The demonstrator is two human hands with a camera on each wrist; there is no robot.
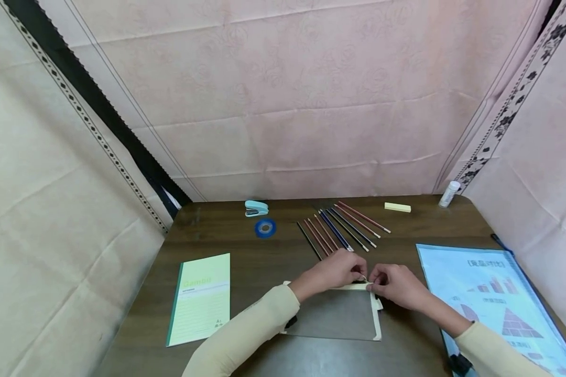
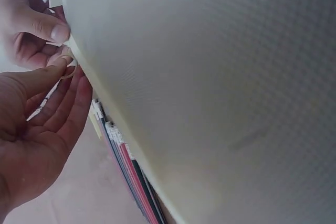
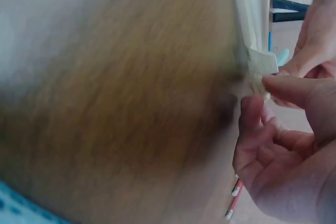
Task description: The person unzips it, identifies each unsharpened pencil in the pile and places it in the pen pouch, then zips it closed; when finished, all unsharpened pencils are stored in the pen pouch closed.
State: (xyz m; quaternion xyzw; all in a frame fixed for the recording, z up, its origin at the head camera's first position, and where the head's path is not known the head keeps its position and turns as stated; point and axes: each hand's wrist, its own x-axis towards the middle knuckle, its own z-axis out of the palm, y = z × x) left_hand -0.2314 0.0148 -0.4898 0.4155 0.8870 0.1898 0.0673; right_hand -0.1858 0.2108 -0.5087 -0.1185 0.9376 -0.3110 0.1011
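Observation:
A grey mesh zip pouch (image 1: 332, 314) with off-white edging lies flat on the table in front of the person. Both hands meet at its far right corner. My left hand (image 1: 343, 268) pinches a thin pale loop (image 2: 74, 71) at the pouch's zipper edge, thumb against fingers. Close beside it, my right hand (image 1: 396, 283) pinches the pouch's corner between thumb and forefinger, near a ribbed fabric tab (image 3: 263, 61). The fingertips partly hide the zipper's end. Beyond the left hand, several pencils (image 1: 341, 228) lie fanned out.
A blue tape roll (image 1: 265, 228) and light-blue stapler (image 1: 256, 208) sit at the back. A green notebook (image 1: 200, 298) lies left; a blue document folder (image 1: 495, 298) lies right, under the right forearm. An eraser-like pale block (image 1: 398, 207) and a white-capped glue stick (image 1: 449, 194) are back right.

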